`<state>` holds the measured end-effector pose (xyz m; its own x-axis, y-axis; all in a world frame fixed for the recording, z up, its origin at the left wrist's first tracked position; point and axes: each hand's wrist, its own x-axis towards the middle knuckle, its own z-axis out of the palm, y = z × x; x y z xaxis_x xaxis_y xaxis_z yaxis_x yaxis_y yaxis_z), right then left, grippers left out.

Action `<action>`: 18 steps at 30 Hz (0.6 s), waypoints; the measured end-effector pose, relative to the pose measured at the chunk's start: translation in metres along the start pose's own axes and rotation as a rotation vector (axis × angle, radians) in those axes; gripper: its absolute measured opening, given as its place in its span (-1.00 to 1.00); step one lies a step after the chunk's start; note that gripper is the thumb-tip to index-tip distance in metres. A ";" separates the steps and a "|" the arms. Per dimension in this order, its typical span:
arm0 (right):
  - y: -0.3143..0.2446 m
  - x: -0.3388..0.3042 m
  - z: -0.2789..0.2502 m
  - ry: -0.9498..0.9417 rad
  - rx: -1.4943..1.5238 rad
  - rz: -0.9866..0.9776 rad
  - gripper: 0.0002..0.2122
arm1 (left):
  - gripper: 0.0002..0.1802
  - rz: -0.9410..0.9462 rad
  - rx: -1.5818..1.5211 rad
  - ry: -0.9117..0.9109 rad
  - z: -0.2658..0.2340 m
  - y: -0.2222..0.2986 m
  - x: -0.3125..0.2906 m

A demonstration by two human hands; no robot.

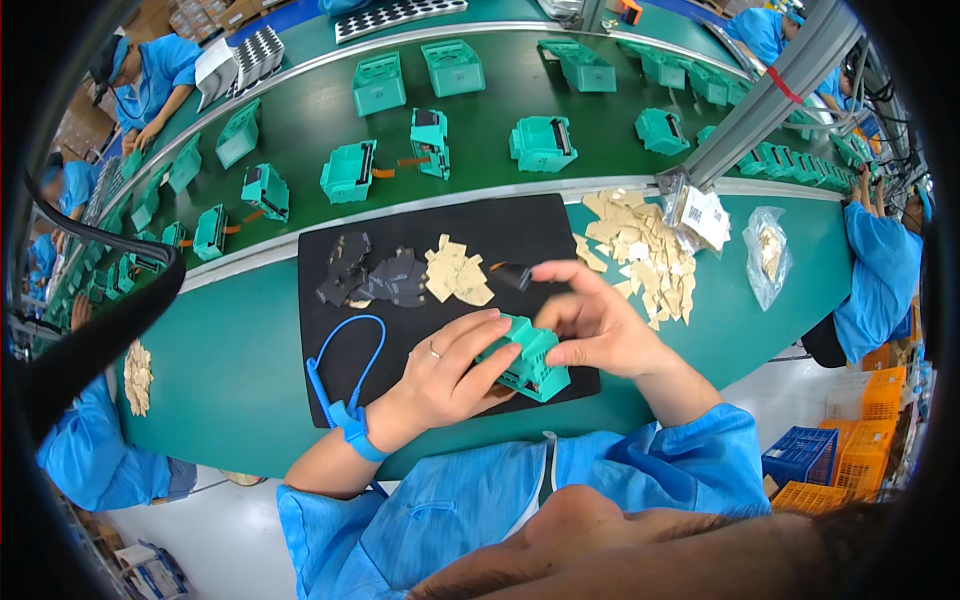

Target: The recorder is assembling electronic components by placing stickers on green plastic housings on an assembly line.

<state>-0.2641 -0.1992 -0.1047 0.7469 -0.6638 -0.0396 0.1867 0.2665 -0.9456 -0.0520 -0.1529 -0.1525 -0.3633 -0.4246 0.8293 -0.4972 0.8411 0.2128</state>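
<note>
My left hand (450, 375), with a ring and a blue wrist strap (355, 430), grips a green plastic housing (535, 368) above the near edge of the black mat (430, 220). My right hand (610, 330) has its thumb and bent fingers at the housing's right side, while its index finger stretches forward. Just off that fingertip is a small dark piece (514, 276) with an orange end; whether it touches the finger or joins the housing, I cannot tell. Black cut pieces (395, 278) and a pile of beige paper pieces (457, 272) lie on the mat beyond my hands.
A larger beige heap (650, 255) and clear plastic bags (768, 255) lie to the right. Beyond a metal rail, a green conveyor (300, 120) carries several green housings, some with orange ribbon cables. A metal post (765, 105) rises at the right. People in blue work on both sides.
</note>
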 end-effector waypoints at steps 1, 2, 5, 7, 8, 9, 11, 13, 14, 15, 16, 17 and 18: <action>0.000 0.000 -0.001 0.127 -0.294 -0.154 -0.39 | -0.37 -0.057 -0.017 -0.035 -0.004 0.004 0.002; -0.003 -0.001 -0.004 0.277 -0.637 -0.249 -0.48 | -0.37 -0.069 -0.022 -0.042 -0.009 0.009 0.006; -0.009 -0.004 -0.001 0.499 -1.013 -0.411 -0.81 | -0.35 -0.253 -0.022 -0.160 -0.016 0.023 0.012; -0.004 -0.007 0.000 0.423 -0.751 -0.246 -0.88 | -0.34 -0.443 0.031 -0.365 -0.011 0.028 0.010; 0.001 -0.004 0.005 0.468 -0.813 -0.278 -0.86 | -0.34 -0.486 0.068 -0.432 -0.009 0.029 0.009; 0.005 -0.004 0.008 0.471 -0.811 -0.261 -0.86 | -0.34 -0.495 0.055 -0.437 -0.007 0.030 0.007; 0.010 -0.003 0.012 0.476 -0.832 -0.202 -0.87 | -0.34 -0.509 0.065 -0.462 -0.006 0.029 0.004; 0.015 -0.001 0.013 0.493 -0.828 -0.179 -0.86 | -0.35 -0.454 0.070 -0.424 -0.007 0.026 0.005; 0.016 0.001 0.013 0.507 -0.861 -0.170 -0.84 | -0.36 -0.393 0.083 -0.383 -0.007 0.024 0.006; 0.016 0.002 0.013 0.520 -0.894 -0.161 -0.83 | -0.36 -0.399 0.074 -0.386 -0.007 0.023 0.007; 0.015 0.002 0.013 0.520 -0.892 -0.148 -0.83 | -0.37 -0.395 0.043 -0.368 -0.007 0.023 0.008; 0.015 0.002 0.012 0.521 -0.926 -0.136 -0.82 | -0.38 -0.391 0.012 -0.351 -0.006 0.023 0.009; 0.014 0.002 0.012 0.520 -0.960 -0.125 -0.81 | -0.38 -0.399 0.004 -0.353 -0.004 0.023 0.007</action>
<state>-0.2524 -0.1885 -0.1141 0.3547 -0.9219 0.1557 -0.5004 -0.3279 -0.8013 -0.0630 -0.1353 -0.1392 -0.3881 -0.7990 0.4593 -0.6537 0.5900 0.4740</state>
